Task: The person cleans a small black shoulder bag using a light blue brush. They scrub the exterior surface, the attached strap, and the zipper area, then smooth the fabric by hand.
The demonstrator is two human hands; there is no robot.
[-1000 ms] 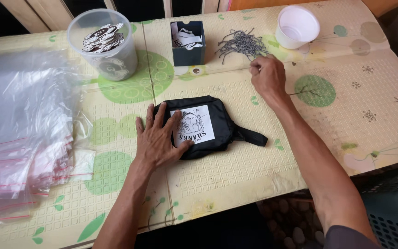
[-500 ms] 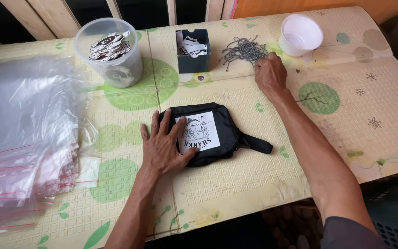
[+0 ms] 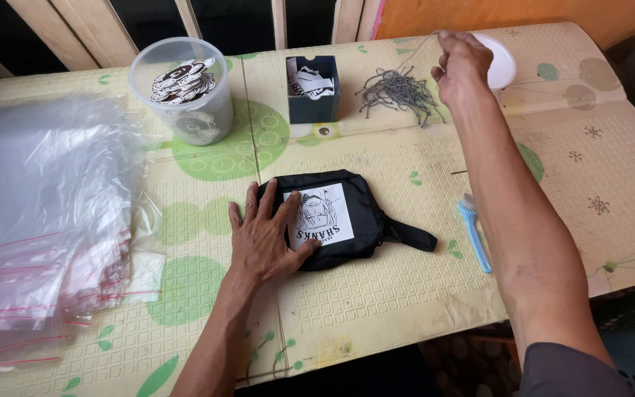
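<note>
your left hand [image 3: 267, 239] is lying flat, steadying the black pouch [image 3: 347, 219] on the counter [image 3: 406, 309]; your right hand [image 3: 461, 65] is pinching a string above the string pile [image 3: 398, 92].

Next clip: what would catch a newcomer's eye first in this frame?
Probably the black pouch with a white picture label at the middle of the yellow-green table, with the left hand pressed flat on its left side. Next, the right hand raised at the far edge, above a heap of grey strings. Clear plastic bags are piled at left.
</note>
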